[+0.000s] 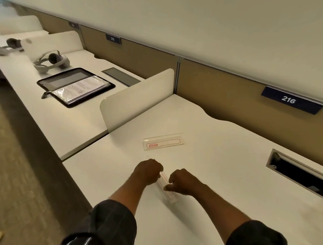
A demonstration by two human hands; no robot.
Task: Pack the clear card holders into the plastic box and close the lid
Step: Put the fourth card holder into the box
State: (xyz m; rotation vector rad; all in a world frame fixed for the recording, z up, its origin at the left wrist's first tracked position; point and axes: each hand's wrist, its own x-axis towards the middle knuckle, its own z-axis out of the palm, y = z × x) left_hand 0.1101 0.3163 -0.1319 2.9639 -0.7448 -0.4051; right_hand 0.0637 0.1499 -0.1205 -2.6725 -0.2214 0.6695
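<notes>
A clear card holder (169,192) with red print lies on the white desk (221,144) between my two hands. My left hand (147,171) grips its far end and my right hand (183,181) pinches its middle from the right. A second clear card holder (163,143), flat and red-bordered, rests on the desk a little beyond my hands. No plastic box shows in this view.
A cable slot (296,172) is cut into the desk at the right. A white divider panel (137,98) separates the neighbouring desk, where an open black folder (74,87) and headsets (51,61) lie. A beige partition with a sign numbered 216 (289,100) stands behind.
</notes>
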